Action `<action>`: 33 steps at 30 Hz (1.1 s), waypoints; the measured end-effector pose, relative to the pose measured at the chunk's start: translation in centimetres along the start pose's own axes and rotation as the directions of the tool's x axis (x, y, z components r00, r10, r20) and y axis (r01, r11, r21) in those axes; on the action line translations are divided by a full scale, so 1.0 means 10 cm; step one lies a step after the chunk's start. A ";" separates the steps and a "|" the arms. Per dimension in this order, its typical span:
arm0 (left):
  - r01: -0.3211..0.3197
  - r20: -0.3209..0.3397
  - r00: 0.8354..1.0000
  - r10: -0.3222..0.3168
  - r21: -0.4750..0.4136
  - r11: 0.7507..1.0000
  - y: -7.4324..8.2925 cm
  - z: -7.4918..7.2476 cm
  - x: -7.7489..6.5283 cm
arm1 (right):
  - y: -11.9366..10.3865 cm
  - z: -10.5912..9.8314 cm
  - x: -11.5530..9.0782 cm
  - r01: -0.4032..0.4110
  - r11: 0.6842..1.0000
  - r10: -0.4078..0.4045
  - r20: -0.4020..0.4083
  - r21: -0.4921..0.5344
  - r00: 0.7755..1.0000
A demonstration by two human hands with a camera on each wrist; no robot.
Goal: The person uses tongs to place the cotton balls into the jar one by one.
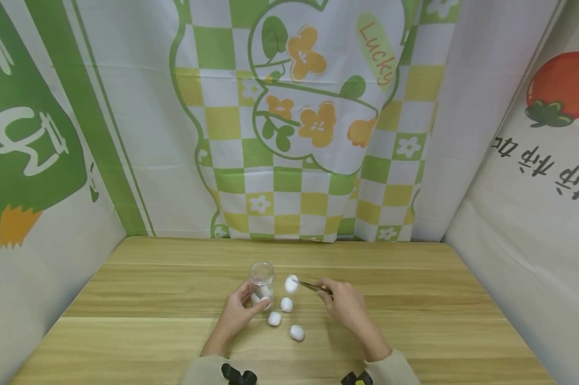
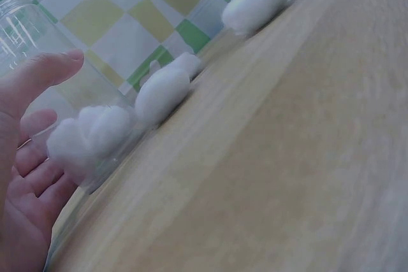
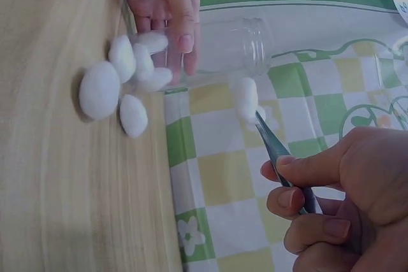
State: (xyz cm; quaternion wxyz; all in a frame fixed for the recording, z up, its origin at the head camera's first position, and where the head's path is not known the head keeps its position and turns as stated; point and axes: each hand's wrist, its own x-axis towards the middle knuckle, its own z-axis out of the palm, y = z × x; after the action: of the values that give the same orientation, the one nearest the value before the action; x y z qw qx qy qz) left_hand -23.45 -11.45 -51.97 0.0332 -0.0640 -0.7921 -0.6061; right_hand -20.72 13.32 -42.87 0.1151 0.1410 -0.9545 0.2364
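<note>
A clear glass jar (image 1: 262, 275) stands upright on the table with several cotton balls (image 2: 95, 133) at its bottom. My left hand (image 1: 238, 310) holds it around the lower part, thumb in front and fingers behind. In my right hand (image 1: 344, 306) a pair of metal tweezers (image 3: 273, 144) is pinched between thumb and fingers. One cotton ball (image 3: 245, 99) is caught in the tweezer tips, raised above the table near the jar's open mouth. Loose cotton balls lie by the jar: one (image 1: 287, 305) beside it, one (image 1: 274, 319) in front, another (image 1: 296, 332) closer to me.
The wooden table (image 1: 414, 299) stretches out on both sides of the hands. Behind its far edge hangs a green and yellow checked curtain (image 1: 289, 203). Printed cloth walls (image 1: 535, 240) border the left and right sides.
</note>
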 end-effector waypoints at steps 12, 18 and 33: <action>0.005 -0.001 1.000 -0.005 -0.006 1.000 0.01 0.00 0.00 | -0.08 -0.03 0.05 0.030 0.999 -0.029 -0.043 0.022 0.999; -0.011 -0.010 1.000 0.011 0.001 1.000 0.01 0.01 0.00 | -0.12 -0.05 0.08 0.025 0.999 -0.023 -0.049 0.044 0.999; 0.008 -0.007 1.000 -0.008 -0.011 1.000 0.02 0.01 0.00 | -0.21 -0.07 0.12 0.047 0.995 -0.039 -0.083 0.090 0.996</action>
State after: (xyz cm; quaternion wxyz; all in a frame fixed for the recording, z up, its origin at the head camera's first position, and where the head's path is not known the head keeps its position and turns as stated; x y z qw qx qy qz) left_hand -23.40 -11.33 -51.81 0.0333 -0.0589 -0.7888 -0.6109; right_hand -21.03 11.57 -41.08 0.1520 0.1570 -0.9339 0.2829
